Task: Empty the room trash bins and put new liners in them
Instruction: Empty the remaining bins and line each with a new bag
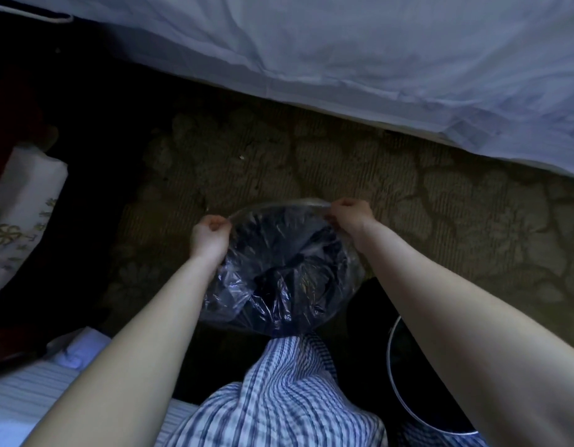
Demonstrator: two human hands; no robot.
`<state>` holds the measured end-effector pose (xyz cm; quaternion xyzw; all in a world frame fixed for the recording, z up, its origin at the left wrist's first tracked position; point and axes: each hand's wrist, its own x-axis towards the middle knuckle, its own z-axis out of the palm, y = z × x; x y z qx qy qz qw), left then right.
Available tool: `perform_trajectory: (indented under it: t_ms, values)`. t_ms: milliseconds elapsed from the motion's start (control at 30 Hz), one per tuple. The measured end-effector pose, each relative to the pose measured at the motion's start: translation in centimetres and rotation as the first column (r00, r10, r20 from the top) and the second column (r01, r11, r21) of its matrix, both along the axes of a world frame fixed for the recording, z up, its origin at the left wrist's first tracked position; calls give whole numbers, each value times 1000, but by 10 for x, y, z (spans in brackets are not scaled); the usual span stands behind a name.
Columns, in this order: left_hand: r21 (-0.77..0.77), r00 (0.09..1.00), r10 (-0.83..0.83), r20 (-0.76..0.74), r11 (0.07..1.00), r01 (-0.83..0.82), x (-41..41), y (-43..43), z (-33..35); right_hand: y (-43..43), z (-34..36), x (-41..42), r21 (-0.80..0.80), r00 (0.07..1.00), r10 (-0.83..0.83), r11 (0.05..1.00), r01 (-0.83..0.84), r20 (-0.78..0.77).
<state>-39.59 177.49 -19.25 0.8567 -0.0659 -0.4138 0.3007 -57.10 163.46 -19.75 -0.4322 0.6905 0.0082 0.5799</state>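
Both hands pinch the mouth of a clear plastic liner, seen from the head camera looking straight down. Left hand has its fingers curled tight on the near-left edge of the film. Right hand pinches the far-right edge the same way. Between them the mouth is stretched into a wide oval.

The liner hangs just in front of the person's checked garment, over a patterned carpet. White bedding lies beyond it. A round dark bin with a bright metal rim stands just beside it, at lower right. Dark shapes show through the crinkled film; whether they are a second bin under it or something inside, I cannot tell.

The film looks thin, soft and almost weightless, likely slippery, and likely to tear if pulled hard. The best hold is probably the hem at opposite sides, with a small fold gathered under each pinch.
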Motion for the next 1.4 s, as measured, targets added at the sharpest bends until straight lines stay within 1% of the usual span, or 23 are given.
perform_trajectory:
  t_ms: [100, 133, 167, 200, 233, 267, 300, 333, 367, 400, 433, 500, 600, 700, 800, 900, 967, 1033, 1100, 1167, 1233, 1333, 1400]
  values:
    - [68, 984, 72, -164, 996, -61, -10, 6, -9, 10, -8, -11, 186, 999, 41, 982, -40, 1]
    - [100, 969, 97, -227, 992, -76, -11, 9, -12, 14, -10, -14, 174, 998, 61, 983, -60, -2]
    - [128, 954, 119, -274, 988, -86, -10, 13, -15, 18, -12, -15, 87, 996, 88, 993, -85, -34]
    - [140, 948, 135, -289, 985, -98, -8, 17, -18, 22, -12, -16, -77, 986, 127, 988, -135, -108]
    - [136, 952, 140, -272, 985, -106, -8, 20, -19, 29, -10, -16, -311, 964, 170, 922, -229, -203]
    - [109, 963, 121, -239, 989, -97, -9, 21, -19, 37, -3, -15, -534, 942, 222, 779, -327, -254]
    - [63, 977, 76, -202, 996, -64, -10, 22, -19, 46, 6, -10, -676, 912, 331, 616, -404, -244]
    - [13, 985, 18, -170, 1000, -17, -12, 23, -20, 55, 12, -5, -748, 837, 500, 461, -477, -225]
    - [-24, 989, -19, -147, 1000, 16, -15, 23, -19, 64, 12, 0, -775, 710, 670, 323, -543, -218]
    - [-47, 992, -41, -115, 998, 36, -19, 22, -19, 74, 8, 6, -758, 563, 796, 221, -614, -223]
    - [-47, 995, -39, -88, 998, 35, -20, 23, -20, 82, 3, 12, -699, 432, 874, 166, -696, -222]
    - [-43, 999, -6, -40, 999, 4, -22, 25, -23, 92, -14, 21, -487, 285, 938, 158, -859, -198]
    - [-78, 999, -17, 41, 997, 21, -23, 28, -30, 95, -46, 22, -127, 267, 957, 252, -959, -116]
    - [-117, 994, -41, 106, 992, 53, -25, 28, -33, 99, -68, 15, 4, 283, 958, 284, -959, -41]
    - [-113, 984, -74, 165, 989, 93, -24, 29, -37, 105, -84, 6, 120, 257, 966, 258, -959, -23]
    - [-111, 980, -94, 174, 987, 114, -27, 29, -38, 108, -91, 3, 246, 172, 985, 171, -954, -18]
    - [-103, 975, -102, 195, 987, 124, -28, 28, -38, 106, -87, 2, 312, 40, 999, 49, -949, -36]
    - [-101, 971, -108, 214, 986, 132, -28, 28, -38, 101, -78, 2, 327, -80, 995, -59, -943, -53]
    - [-98, 967, -115, 229, 985, 140, -27, 28, -37, 98, -70, 5, 330, -129, 990, -103, -938, -56]
    - [-97, 964, -121, 237, 984, 148, -28, 28, -37, 98, -71, 6, 345, -98, 993, -69, -936, -67]
    - [-96, 963, -123, 239, 984, 149, -28, 27, -36, 97, -77, 5, 291, 61, 993, 88, -953, -99]
    - [-98, 965, -122, 233, 984, 148, -29, 27, -35, 93, -77, 4, 59, 472, 881, 473, -879, -29]
    - [-87, 965, -126, 231, 985, 149, -30, 27, -34, 90, -67, 7, -7, 736, 657, 747, -665, 166]
